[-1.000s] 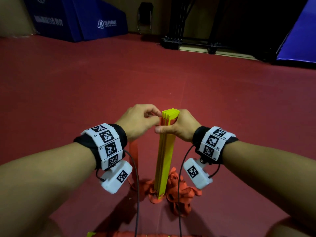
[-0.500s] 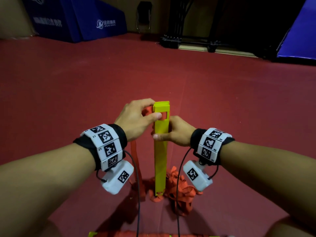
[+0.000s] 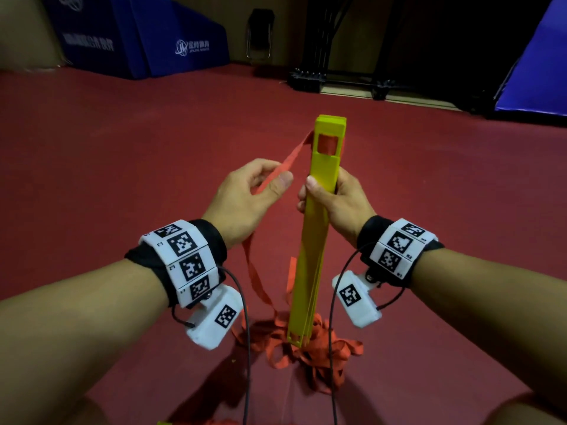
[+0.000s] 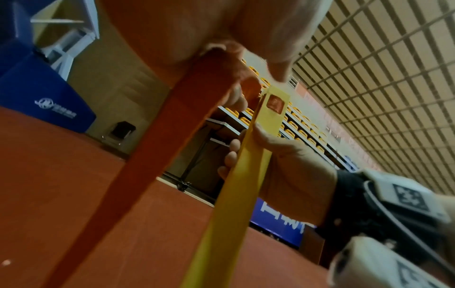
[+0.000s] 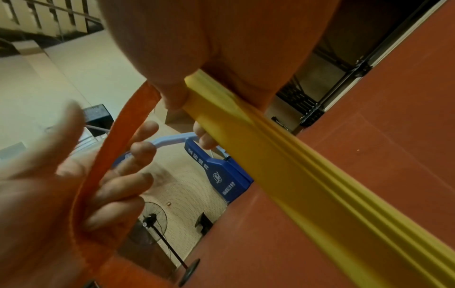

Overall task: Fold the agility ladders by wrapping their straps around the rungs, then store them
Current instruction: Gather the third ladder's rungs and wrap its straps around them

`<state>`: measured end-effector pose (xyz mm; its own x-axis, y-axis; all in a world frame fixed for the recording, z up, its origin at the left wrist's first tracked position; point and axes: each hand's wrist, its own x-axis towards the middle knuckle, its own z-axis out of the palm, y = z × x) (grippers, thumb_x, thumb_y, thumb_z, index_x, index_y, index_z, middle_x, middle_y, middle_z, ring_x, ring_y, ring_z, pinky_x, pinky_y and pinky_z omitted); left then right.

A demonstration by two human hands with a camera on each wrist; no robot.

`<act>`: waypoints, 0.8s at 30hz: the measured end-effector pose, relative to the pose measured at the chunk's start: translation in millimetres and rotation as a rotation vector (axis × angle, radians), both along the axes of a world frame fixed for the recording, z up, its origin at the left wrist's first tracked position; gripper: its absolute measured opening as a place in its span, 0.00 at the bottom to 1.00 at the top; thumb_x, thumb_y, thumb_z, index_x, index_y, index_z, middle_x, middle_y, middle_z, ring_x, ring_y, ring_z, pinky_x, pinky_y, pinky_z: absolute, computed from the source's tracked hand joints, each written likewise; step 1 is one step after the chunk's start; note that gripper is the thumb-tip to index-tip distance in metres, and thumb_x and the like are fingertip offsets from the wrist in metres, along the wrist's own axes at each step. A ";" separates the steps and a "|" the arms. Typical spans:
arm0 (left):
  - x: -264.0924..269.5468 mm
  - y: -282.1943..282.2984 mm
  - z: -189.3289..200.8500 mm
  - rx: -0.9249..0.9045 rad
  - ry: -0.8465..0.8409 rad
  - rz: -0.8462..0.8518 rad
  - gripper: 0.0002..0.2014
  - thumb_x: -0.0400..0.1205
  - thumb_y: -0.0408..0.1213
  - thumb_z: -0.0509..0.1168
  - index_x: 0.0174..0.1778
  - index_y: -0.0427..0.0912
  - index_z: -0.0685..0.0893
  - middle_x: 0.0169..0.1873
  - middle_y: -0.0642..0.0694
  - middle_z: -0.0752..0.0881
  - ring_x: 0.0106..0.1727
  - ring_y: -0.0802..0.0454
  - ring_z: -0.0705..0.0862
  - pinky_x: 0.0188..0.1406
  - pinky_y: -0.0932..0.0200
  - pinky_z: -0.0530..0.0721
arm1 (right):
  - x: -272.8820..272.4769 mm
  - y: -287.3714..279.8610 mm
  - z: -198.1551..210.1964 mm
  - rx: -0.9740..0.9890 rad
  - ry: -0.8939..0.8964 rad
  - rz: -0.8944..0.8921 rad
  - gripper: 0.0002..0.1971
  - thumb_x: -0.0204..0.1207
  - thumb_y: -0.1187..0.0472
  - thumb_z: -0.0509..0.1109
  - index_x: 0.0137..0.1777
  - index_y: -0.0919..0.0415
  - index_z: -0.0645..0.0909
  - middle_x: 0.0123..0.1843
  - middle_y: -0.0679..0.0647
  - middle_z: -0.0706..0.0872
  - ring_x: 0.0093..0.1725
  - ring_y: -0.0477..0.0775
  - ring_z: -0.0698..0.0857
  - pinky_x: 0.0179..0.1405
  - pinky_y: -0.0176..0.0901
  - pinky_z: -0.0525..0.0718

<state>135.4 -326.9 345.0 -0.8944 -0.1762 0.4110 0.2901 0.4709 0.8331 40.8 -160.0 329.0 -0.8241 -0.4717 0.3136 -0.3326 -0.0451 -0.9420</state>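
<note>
A stack of yellow ladder rungs stands upright on the red floor, its lower end in a heap of orange strap. My right hand grips the stack near its top. My left hand holds a length of orange strap that runs up to the slot at the stack's top end. In the left wrist view the strap passes under my thumb. In the right wrist view the strap lies across my left palm.
Blue padded mats stand at the back left and another blue mat at the back right. A black metal frame and a folded chair stand by the far wall. Red floor spreads all round.
My left hand let go of the stack's top, dropped down and left, and drew the orange strap out taut. The stack now leans slightly away, and my right hand still grips it.
</note>
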 end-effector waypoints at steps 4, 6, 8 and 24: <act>1.1 12.8 0.6 0.210 -0.058 -0.120 0.25 0.85 0.63 0.59 0.44 0.46 0.89 0.39 0.45 0.90 0.34 0.51 0.88 0.36 0.52 0.85 | 1.3 -5.2 1.6 0.053 0.082 0.024 0.04 0.81 0.58 0.71 0.45 0.51 0.80 0.36 0.57 0.85 0.38 0.59 0.86 0.41 0.61 0.88; -1.4 10.6 -4.8 0.001 0.027 -0.069 0.20 0.84 0.60 0.63 0.36 0.50 0.89 0.40 0.51 0.89 0.41 0.56 0.88 0.44 0.56 0.85 | 3.9 -8.2 1.1 0.074 0.104 0.080 0.05 0.80 0.57 0.73 0.45 0.52 0.79 0.35 0.49 0.85 0.37 0.53 0.84 0.41 0.57 0.86; -2.4 7.3 -7.0 -0.096 0.086 -0.031 0.11 0.82 0.53 0.69 0.38 0.53 0.86 0.44 0.55 0.83 0.44 0.64 0.83 0.44 0.69 0.79 | 9.4 -8.9 4.2 0.076 0.097 0.133 0.15 0.77 0.45 0.75 0.54 0.55 0.81 0.46 0.54 0.90 0.48 0.57 0.89 0.52 0.66 0.88; -0.4 15.4 -4.5 0.239 0.035 -0.219 0.07 0.82 0.35 0.72 0.55 0.40 0.91 0.52 0.54 0.91 0.52 0.66 0.87 0.50 0.67 0.84 | 18.3 -16.7 1.8 0.266 0.099 0.391 0.10 0.75 0.73 0.66 0.52 0.62 0.83 0.44 0.53 0.90 0.45 0.52 0.90 0.47 0.49 0.89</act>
<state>134.9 -311.5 340.5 -0.9080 -0.0761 0.4120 0.3930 0.1864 0.9005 59.0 -176.7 330.7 -0.5415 -0.8145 0.2082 -0.4278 0.0538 -0.9023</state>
